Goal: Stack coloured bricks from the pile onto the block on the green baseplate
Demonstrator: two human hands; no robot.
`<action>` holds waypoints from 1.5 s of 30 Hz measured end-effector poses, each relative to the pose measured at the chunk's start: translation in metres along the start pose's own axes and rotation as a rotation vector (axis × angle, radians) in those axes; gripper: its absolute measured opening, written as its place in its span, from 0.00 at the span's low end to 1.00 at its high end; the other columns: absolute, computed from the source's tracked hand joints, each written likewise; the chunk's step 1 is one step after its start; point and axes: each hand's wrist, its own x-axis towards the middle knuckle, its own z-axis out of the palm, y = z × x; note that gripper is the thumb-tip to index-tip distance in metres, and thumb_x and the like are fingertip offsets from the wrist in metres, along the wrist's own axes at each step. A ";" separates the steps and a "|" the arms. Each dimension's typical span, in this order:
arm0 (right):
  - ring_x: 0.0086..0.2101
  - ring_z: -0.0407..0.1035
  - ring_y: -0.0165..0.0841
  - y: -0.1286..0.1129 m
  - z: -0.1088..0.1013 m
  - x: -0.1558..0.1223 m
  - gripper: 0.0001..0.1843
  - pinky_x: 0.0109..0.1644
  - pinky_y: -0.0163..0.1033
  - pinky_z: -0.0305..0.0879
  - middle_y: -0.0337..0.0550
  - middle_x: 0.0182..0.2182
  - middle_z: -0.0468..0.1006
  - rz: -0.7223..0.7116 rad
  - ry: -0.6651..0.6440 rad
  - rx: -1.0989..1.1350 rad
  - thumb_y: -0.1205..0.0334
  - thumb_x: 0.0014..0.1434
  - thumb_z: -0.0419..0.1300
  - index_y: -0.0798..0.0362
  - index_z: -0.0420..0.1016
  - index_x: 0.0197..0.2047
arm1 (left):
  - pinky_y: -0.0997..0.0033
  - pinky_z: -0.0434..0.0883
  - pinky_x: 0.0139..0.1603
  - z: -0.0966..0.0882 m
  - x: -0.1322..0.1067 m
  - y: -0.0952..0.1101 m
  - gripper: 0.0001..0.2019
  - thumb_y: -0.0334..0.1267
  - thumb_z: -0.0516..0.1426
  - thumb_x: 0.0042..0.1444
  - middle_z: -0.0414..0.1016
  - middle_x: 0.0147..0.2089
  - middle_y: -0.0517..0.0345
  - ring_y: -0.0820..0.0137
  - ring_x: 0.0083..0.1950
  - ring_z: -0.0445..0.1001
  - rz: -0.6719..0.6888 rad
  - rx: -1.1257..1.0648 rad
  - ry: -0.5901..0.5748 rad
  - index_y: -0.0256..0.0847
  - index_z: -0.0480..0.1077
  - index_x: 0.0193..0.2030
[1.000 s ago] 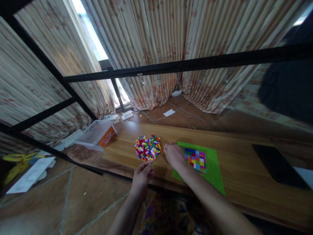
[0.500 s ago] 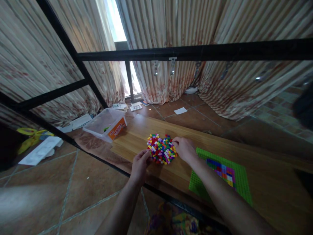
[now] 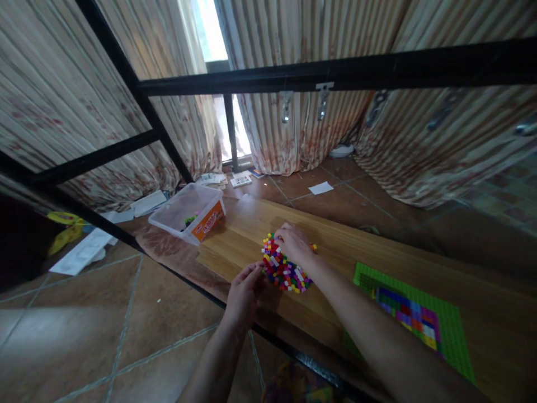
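A pile of small multicoloured toy bricks (image 3: 280, 268) lies on the wooden board. At its near left edge my left hand (image 3: 244, 288) is closed in a pinch, and whatever lies between thumb and fingers is too small to make out. My right hand (image 3: 292, 244) reaches over the pile's far side with fingertips drawn together among the bricks, hiding part of them. Beneath and right of my right forearm is a green studded baseplate (image 3: 451, 324), bearing a flat patch of coloured bricks (image 3: 409, 313) in rows.
A clear plastic box (image 3: 174, 215) with an orange label stands at the board's (image 3: 235, 229) far left end, a few bricks inside. Black metal bars (image 3: 251, 78) cross in front of the curtains, with clips hanging from one. Papers (image 3: 321, 188) lie on the tiled floor.
My right hand has moved from the pile's right edge to its far side, over the bricks. My left hand stays at the near left edge. The view has shifted slightly.
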 end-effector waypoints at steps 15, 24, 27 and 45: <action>0.27 0.70 0.30 0.015 -0.062 -0.178 0.21 0.28 0.35 0.66 0.42 0.29 0.78 0.503 0.400 1.253 0.45 0.50 0.67 0.53 0.78 0.40 | 0.75 0.70 0.39 0.028 -0.026 -0.014 0.15 0.37 0.68 0.40 0.76 0.32 0.59 0.76 0.32 0.72 0.136 0.223 -0.188 0.37 0.76 0.36; 0.33 0.74 0.37 0.007 -0.053 -0.208 0.15 0.38 0.42 0.70 0.44 0.33 0.81 0.484 0.371 0.791 0.48 0.56 0.61 0.49 0.79 0.41 | 0.71 0.68 0.43 0.030 0.011 -0.027 0.06 0.34 0.59 0.49 0.78 0.36 0.56 0.68 0.38 0.74 0.568 0.858 -0.014 0.42 0.77 0.35; 0.38 0.74 0.38 -0.001 -0.037 -0.178 0.09 0.45 0.43 0.68 0.43 0.36 0.80 0.329 0.311 0.434 0.60 0.60 0.56 0.48 0.77 0.39 | 0.70 0.66 0.44 0.034 0.015 -0.026 0.07 0.34 0.57 0.52 0.78 0.38 0.56 0.67 0.39 0.74 0.660 1.048 -0.075 0.44 0.76 0.36; 0.40 0.71 0.36 0.016 -0.013 -0.127 0.11 0.46 0.38 0.63 0.45 0.39 0.76 0.270 0.241 0.055 0.67 0.63 0.52 0.52 0.75 0.42 | 0.69 0.66 0.46 0.018 0.022 -0.024 0.09 0.34 0.56 0.55 0.79 0.42 0.55 0.65 0.43 0.74 0.696 1.230 -0.147 0.47 0.75 0.41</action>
